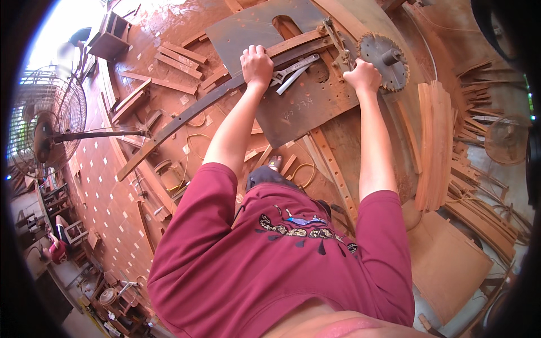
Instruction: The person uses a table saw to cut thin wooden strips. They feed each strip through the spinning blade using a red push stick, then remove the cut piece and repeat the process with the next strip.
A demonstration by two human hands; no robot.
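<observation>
My left hand is closed over the near end of a wooden strip, which lies along a long dark bar crossing the metal saw table. Over at the strip's other end stands a metal clamp fixture. My right hand is closed beside that fixture, its thumb against the metal; what the fingers grip is hidden. Just right of it is a toothed circular saw blade on a shaft. An adjustable wrench and a pale metal bar rest on the table between my hands.
Loose wooden strips litter the tiled floor beyond the table. A standing fan is at the left. Stacked curved boards stand at the right, near a wide panel. A cable loops by my foot.
</observation>
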